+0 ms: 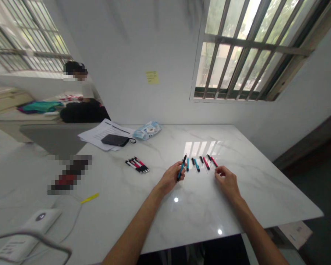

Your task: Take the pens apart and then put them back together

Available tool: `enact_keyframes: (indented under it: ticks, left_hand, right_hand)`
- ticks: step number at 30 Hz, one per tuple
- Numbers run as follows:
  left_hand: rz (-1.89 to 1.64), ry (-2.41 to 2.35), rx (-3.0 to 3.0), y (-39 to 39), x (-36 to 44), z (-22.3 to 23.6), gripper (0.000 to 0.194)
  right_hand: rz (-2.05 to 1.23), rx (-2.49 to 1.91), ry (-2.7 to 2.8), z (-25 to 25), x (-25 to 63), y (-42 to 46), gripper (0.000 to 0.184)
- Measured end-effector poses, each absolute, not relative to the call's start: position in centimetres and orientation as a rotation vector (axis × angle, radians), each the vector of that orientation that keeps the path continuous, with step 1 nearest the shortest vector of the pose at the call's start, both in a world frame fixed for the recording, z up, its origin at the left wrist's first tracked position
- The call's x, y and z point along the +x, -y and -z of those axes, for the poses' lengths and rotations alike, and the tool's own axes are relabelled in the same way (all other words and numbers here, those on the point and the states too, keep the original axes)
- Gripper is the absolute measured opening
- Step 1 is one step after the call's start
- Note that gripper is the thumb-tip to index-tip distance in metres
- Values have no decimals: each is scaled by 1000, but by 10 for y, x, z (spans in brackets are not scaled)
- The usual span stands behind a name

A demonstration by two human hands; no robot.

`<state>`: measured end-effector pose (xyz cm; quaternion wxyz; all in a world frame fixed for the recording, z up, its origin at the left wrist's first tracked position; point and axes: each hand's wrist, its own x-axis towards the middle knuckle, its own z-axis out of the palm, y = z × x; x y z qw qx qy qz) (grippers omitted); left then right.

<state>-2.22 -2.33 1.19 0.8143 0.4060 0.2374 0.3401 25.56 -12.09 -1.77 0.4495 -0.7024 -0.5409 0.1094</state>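
Observation:
My left hand (173, 177) is closed around a blue and black pen (181, 168), holding it slanted just above the white marble table (251, 198). To its right, several blue and red pens (200, 163) lie in a row on the table. My right hand (226, 179) rests on the tabletop with its fingers curled, its fingertips at the near end of the rightmost red pen (213, 161). Whether it grips anything I cannot make out.
A bunch of red and black pens (138, 165) lies left of my hands. Further back are papers (105, 134), a black case (115, 140) and a plastic packet (147, 130). A yellow pen (89, 198) and white device (24, 232) sit near left. A person sits at the back left.

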Motion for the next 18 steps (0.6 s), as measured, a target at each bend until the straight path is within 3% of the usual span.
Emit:
enact_keyframes:
  ticks: [4,11,18]
  left_hand:
    - [-755,-656,1094,26,-21,-12,40]
    - [-864,-803,1487,32,-8,-6,37]
    - [-1016,-966,1915,44,-30,0,18]
  right_hand:
    - [-235,-1845,1334,44,259,123,24]
    - [-221,-1804,1432,40,260,119,25]
    - [-169,-1732,1488,39,256,121,24]
